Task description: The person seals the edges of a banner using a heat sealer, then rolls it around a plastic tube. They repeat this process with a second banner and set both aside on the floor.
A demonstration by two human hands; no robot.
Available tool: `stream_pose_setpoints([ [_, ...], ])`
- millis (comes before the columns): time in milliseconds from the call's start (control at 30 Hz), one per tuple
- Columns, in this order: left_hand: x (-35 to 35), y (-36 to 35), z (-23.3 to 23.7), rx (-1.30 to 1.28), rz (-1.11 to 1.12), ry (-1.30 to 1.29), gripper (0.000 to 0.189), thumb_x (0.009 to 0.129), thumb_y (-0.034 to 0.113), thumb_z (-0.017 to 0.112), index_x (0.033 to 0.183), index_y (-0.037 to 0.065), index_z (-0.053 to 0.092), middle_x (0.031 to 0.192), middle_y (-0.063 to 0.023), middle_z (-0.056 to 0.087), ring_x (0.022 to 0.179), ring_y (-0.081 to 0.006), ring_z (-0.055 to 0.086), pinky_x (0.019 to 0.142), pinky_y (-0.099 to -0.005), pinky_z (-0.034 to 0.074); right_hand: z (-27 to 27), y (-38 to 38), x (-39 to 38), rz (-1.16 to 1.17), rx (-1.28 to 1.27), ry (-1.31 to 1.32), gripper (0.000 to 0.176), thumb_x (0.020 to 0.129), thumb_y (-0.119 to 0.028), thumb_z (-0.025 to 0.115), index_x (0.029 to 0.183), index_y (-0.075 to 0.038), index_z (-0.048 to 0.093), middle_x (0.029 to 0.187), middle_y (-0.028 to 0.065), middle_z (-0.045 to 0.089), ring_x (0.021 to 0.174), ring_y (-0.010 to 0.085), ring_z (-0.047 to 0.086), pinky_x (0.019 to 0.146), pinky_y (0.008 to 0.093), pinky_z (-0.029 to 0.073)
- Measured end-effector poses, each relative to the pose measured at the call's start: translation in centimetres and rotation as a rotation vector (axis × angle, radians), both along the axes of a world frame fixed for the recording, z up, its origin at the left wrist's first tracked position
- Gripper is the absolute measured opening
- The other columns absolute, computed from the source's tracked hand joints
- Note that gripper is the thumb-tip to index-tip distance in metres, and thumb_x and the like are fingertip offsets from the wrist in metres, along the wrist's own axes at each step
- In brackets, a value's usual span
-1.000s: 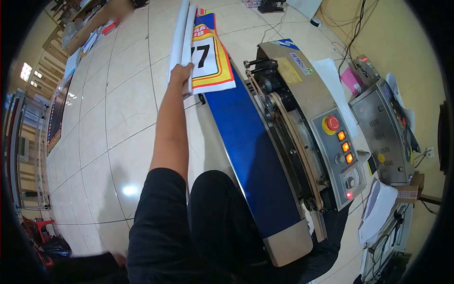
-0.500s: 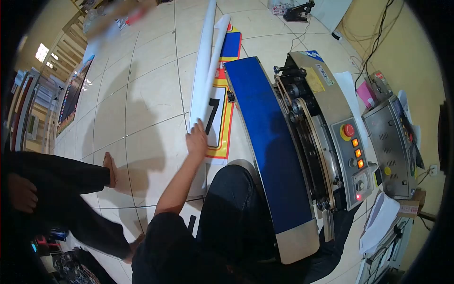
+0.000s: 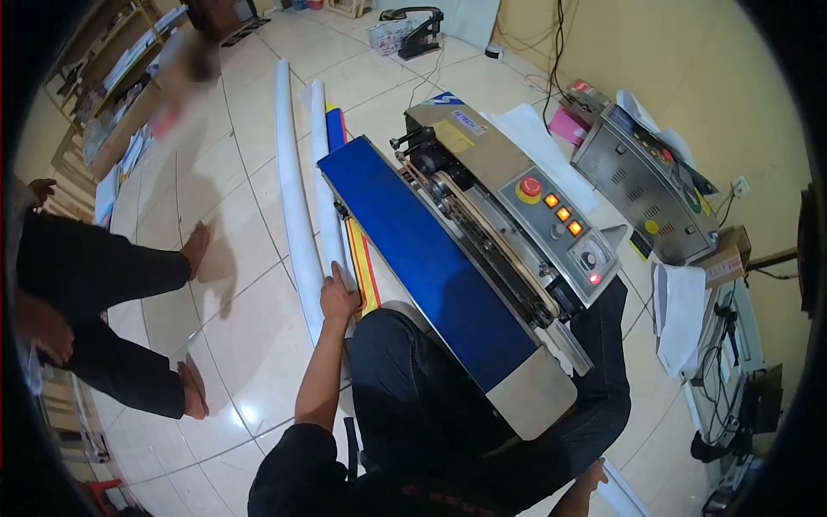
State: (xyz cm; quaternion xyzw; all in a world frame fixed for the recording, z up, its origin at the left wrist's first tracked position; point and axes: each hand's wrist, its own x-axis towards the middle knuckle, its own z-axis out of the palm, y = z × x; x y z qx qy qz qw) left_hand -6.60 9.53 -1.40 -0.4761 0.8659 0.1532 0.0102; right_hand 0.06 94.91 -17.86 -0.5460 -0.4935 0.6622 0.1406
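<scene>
We are resting our left hand (image 3: 340, 295) on the near part of the printed banner (image 3: 363, 267), index finger pointing along its rolled white edge (image 3: 322, 172); we cannot tell whether it is pinching. The banner is lying on the tiled floor (image 3: 250, 345), between a long white roll (image 3: 289, 172) and the band sealer's blue conveyor (image 3: 422, 258). Our right hand (image 3: 593, 474) is hovering or resting beside a white sheet (image 3: 622, 493), its grip unclear.

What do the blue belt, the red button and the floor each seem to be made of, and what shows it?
Blue belt: matte rubber or coated fabric; smooth, with little shine.
Red button: probably moulded plastic; evenly coloured and rounded.
Floor: glossy, apparently ceramic tiles; joints and bright reflections show.
</scene>
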Motion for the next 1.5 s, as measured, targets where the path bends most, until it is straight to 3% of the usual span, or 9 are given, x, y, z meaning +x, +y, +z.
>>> stream_pose_setpoints([
  [233, 3.6, -9.1, -3.4, 1.269, 0.331, 1.331, 0.053, 0.086, 0.023, 0.051, 0.133, -0.001, 0.051, 0.113, -0.0199, 0.065, 0.098, -0.0352, 0.066, 0.089, -0.0489, 0.055, -1.3, 0.1, -0.1, 0.001, -0.13, 0.036, 0.034, 0.077, -0.026, 0.052, 0.102, -0.003, 0.056, 0.109, 0.0207, 0.061, 0.105, 0.0365, 0.06, 0.099, 0.054, 0.046],
  [333, 4.1, -7.0, -0.7, 1.447, 0.484, 1.199, 0.065, 0.091, 0.046, 0.057, 0.135, -0.001, 0.048, 0.119, -0.0194, 0.064, 0.105, -0.0353, 0.065, 0.094, -0.0483, 0.053, -1.6, 0.7, 0.1, 0.0, -0.158, 0.04, 0.032, 0.077, -0.024, 0.052, 0.1, -0.003, 0.056, 0.108, 0.0199, 0.062, 0.105, 0.0357, 0.06, 0.099, 0.0534, 0.046],
  [667, 5.0, -7.1, -2.0, 0.08, 0.283, 0.263, 0.114, 0.066, 0.054, 0.08, 0.143, -0.014, 0.031, 0.126, -0.0305, 0.059, 0.117, -0.0383, 0.06, 0.105, -0.039, 0.043, -3.1, 12.7, 2.7, 0.069, -0.426, 0.486, 0.025, 0.077, -0.019, 0.052, 0.094, -0.002, 0.058, 0.105, 0.017, 0.064, 0.105, 0.0329, 0.061, 0.101, 0.0516, 0.047],
  [767, 6.4, -9.1, -1.1, 0.399, 0.107, 0.296, 0.057, 0.091, 0.03, 0.065, 0.125, -0.013, 0.051, 0.13, -0.0329, 0.053, 0.117, -0.0406, 0.056, 0.108, -0.047, 0.038, 4.9, 12.3, 2.0, -0.319, -0.4, 0.582, 0.059, 0.081, -0.031, 0.053, 0.131, 0.001, 0.052, 0.13, 0.0229, 0.057, 0.123, 0.0404, 0.054, 0.107, 0.0581, 0.04],
  [1000, 9.1, -8.9, -3.1, -0.272, -0.122, 0.395, 0.056, 0.093, 0.018, 0.062, 0.14, -0.005, 0.044, 0.137, -0.0262, 0.051, 0.126, -0.039, 0.05, 0.11, -0.0441, 0.038, 17.6, 0.5, -2.9, -0.149, -0.035, 0.832, 0.035, 0.093, -0.025, 0.055, 0.123, -0.006, 0.057, 0.122, 0.0116, 0.063, 0.114, 0.0271, 0.06, 0.103, 0.0426, 0.046],
  [1100, 3.2, 6.9, 7.2, 0.207, -0.237, 0.796, 0.04, 0.098, 0.021, 0.053, 0.131, -0.003, 0.054, 0.124, -0.0215, 0.06, 0.115, -0.032, 0.057, 0.104, -0.0445, 0.042, 26.5, -13.9, -4.0, -0.113, -0.513, 0.867, 0.048, 0.092, -0.028, 0.056, 0.131, -0.002, 0.049, 0.123, 0.0118, 0.063, 0.114, 0.0267, 0.06, 0.099, 0.0444, 0.047],
  [1300, 0.8, 27.1, 9.5, 1.588, -0.137, 0.886, 0.045, 0.097, 0.027, 0.056, 0.131, -0.002, 0.052, 0.119, -0.0151, 0.064, 0.114, -0.026, 0.059, 0.103, -0.0416, 0.043, 29.4, -26.0, 0.2, 1.344, -1.09, 0.448, 0.06, 0.088, -0.042, 0.065, 0.133, -0.003, 0.053, 0.131, 0.0171, 0.058, 0.119, 0.0319, 0.056, 0.099, 0.045, 0.046],
  [1367, -0.9, 26.1, 12.2, 1.703, -0.287, 0.576, 0.045, 0.092, 0.012, 0.062, 0.133, -0.003, 0.052, 0.122, -0.0147, 0.063, 0.114, -0.0248, 0.06, 0.102, -0.0372, 0.043, 32.1, -25.5, -0.6, 2.142, -0.428, 0.418, 0.059, 0.086, -0.036, 0.073, 0.131, -0.002, 0.056, 0.134, 0.0171, 0.057, 0.124, 0.0317, 0.053, 0.106, 0.0423, 0.042],
  [1500, -2.1, 27.0, 14.8, 1.382, -0.546, 0.438, 0.043, 0.088, 0.003, 0.064, 0.129, -0.004, 0.055, 0.115, -0.0128, 0.067, 0.1, -0.0178, 0.064, 0.091, -0.0303, 0.049, 34.2, -18.8, -2.9, 1.54, 0.82, 0.219, 0.057, 0.071, -0.022, 0.079, 0.124, -0.009, 0.061, 0.123, 0.0158, 0.061, 0.118, 0.0356, 0.053, 0.104, 0.0442, 0.04],
])
